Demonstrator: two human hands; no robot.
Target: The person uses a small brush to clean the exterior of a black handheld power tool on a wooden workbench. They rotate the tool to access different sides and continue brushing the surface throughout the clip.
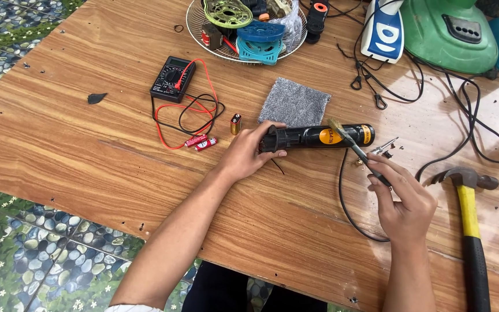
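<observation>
black cylinder [319, 137] mid-bench, left hand [246, 155] closed round its end; right hand [402, 199] pinches brush [353, 145]; best brushed lightly, cylinder steadied.

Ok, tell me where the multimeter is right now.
In the head view the black multimeter lies upper left of centre on the wooden table, just below-left of the wire basket, its red and black leads coiled beside it.

Tabletop [88, 150]: glossy wood-grain veneer. Flashlight [319, 137]: smooth black plastic, semi-gloss. Cloth [294, 103]: grey, rough looped pile. Hammer [469, 219]: dull metal head, yellow and black matt grip. Brush [350, 141]: pale bristles, dark handle. Basket [194, 29]: metal wire.
</observation>
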